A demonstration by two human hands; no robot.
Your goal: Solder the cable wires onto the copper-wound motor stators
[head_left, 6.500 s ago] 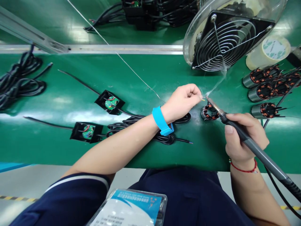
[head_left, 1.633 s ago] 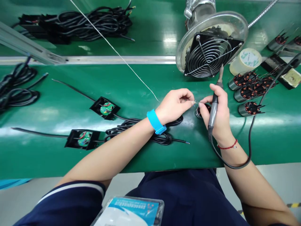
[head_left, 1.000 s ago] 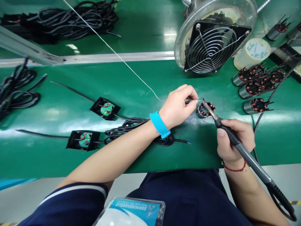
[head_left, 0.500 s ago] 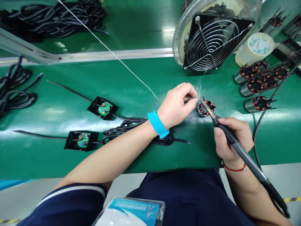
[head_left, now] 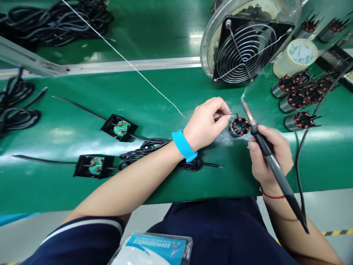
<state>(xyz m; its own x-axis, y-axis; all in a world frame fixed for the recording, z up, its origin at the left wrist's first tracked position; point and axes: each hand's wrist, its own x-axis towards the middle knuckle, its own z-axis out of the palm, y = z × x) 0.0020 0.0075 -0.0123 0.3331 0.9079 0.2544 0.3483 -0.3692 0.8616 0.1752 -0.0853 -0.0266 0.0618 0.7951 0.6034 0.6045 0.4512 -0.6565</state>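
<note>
Soldering pauses: left hand (head_left: 205,123) pinches a wire at the stator (head_left: 239,126); right hand (head_left: 268,156) grips the soldering iron (head_left: 264,147), tip lifted toward twelve o'clock.

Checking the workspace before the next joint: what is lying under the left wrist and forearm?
A coil of black cable lies on the green belt under the left hand and its blue wristband. One end pokes out rightward. The coil's middle is covered by the arm.

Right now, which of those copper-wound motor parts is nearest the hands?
The lone stator between left hand and right hand; the other stators lie clustered farther right.
</note>
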